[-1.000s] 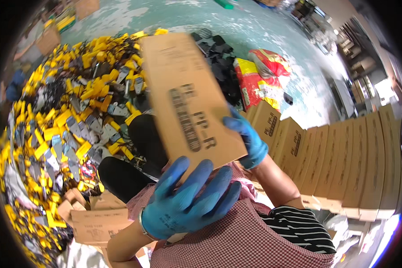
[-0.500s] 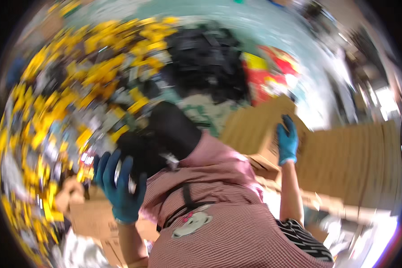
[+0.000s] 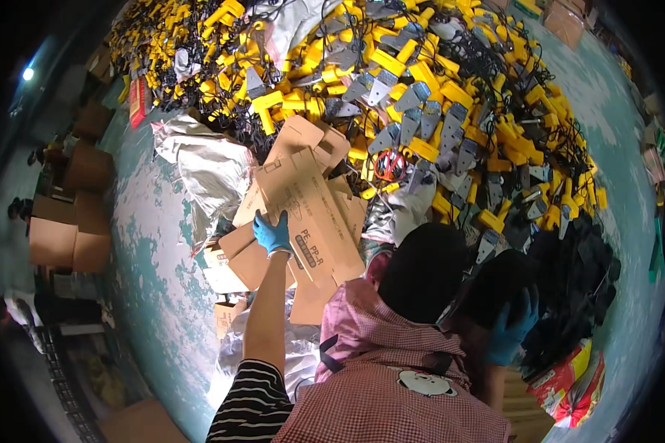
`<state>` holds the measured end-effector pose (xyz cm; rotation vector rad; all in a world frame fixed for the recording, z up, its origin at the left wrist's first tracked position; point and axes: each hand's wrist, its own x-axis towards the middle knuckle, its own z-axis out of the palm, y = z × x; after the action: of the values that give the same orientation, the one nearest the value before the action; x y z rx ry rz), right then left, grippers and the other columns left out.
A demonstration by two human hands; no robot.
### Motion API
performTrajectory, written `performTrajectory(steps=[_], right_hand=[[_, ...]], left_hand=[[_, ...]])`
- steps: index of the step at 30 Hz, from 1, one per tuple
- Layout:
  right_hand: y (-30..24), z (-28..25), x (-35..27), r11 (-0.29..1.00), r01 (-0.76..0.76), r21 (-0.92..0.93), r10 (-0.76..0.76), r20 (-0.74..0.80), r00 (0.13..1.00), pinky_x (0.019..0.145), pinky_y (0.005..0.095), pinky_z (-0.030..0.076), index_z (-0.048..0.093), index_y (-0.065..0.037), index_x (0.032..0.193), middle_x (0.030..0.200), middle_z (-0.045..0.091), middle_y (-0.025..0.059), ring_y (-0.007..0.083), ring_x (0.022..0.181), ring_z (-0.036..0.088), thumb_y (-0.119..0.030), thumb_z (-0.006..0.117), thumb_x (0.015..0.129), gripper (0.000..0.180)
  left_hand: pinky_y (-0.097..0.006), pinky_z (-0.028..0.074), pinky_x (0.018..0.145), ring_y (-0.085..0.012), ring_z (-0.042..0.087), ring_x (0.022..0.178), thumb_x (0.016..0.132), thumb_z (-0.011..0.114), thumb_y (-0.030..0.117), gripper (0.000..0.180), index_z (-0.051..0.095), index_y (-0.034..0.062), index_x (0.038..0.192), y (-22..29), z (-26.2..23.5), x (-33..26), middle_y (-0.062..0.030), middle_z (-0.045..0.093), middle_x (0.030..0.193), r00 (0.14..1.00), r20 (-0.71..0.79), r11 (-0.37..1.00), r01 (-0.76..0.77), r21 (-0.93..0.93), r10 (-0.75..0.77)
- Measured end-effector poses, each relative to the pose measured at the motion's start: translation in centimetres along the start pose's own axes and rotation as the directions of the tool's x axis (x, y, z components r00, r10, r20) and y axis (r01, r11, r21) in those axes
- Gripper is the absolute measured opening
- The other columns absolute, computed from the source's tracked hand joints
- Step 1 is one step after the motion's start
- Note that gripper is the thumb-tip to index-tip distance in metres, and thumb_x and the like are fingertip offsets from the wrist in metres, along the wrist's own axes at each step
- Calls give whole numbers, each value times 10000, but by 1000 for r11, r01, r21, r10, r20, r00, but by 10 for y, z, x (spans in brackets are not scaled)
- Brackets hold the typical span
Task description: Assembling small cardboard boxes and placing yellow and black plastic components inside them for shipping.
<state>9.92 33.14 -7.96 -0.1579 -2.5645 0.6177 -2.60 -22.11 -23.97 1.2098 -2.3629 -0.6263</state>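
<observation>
My left hand (image 3: 272, 232), in a blue glove, reaches to the left edge of a flattened brown cardboard box (image 3: 314, 218). Its thumb and fingers are spread apart against the cardboard. The box slants across other folded cardboard pieces (image 3: 247, 258) left of my knees. By my dark-clad right knee, my right hand (image 3: 516, 325), also gloved in blue, has its fingers stretched out in shadow, and I see nothing in it. Ahead lies a large heap of yellow and grey parts (image 3: 421, 96) with black cords, with red-handled scissors or pliers (image 3: 389, 166) near its front edge.
A silvery sack (image 3: 207, 162) lies left of the cardboard. On the right are a pile of black pieces (image 3: 576, 273) and a red and yellow bag (image 3: 569, 384). Brown cartons (image 3: 74, 214) stand at the far left. A pink checked apron (image 3: 391, 391) covers my lap.
The view has swung left. My left hand has gone from empty air to the flattened box. My right hand has left the cardboard stack at the right and is now beside my knee.
</observation>
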Motion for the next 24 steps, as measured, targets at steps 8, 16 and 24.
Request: performTrajectory(steps=[8,16,24], right_hand=[[-4,12,15,999,-42,-8,42,-21,999,1098,488,331,543,-44,1341,1440,487,186,394,1305,439,-87,653,858,497],[16,6,37,935,-92,343,138,-113,984,1109,378,377,582,-4,1312,1429,509,171,289,1337,484,-29,583,939,373],[-33,-25,94,-77,-84,993,13,86,996,1120,346,344,298,7,1527,1439,500,120,197,1306,485,-422,475,1031,679]], left_hand=[[-408,502,890,-342,647,1014,735,847,302,691,563,66,1318,54,11,30,-207,674,1146,947,322,993,30,-113,8],[-274,466,960,-133,574,1092,959,625,5,379,546,-70,1323,96,-94,-9,-80,629,1267,957,-124,423,-230,-877,262],[-367,522,894,-305,652,1041,817,724,57,343,658,-22,1144,285,-257,-201,-190,653,1171,223,-100,38,-542,-840,970]])
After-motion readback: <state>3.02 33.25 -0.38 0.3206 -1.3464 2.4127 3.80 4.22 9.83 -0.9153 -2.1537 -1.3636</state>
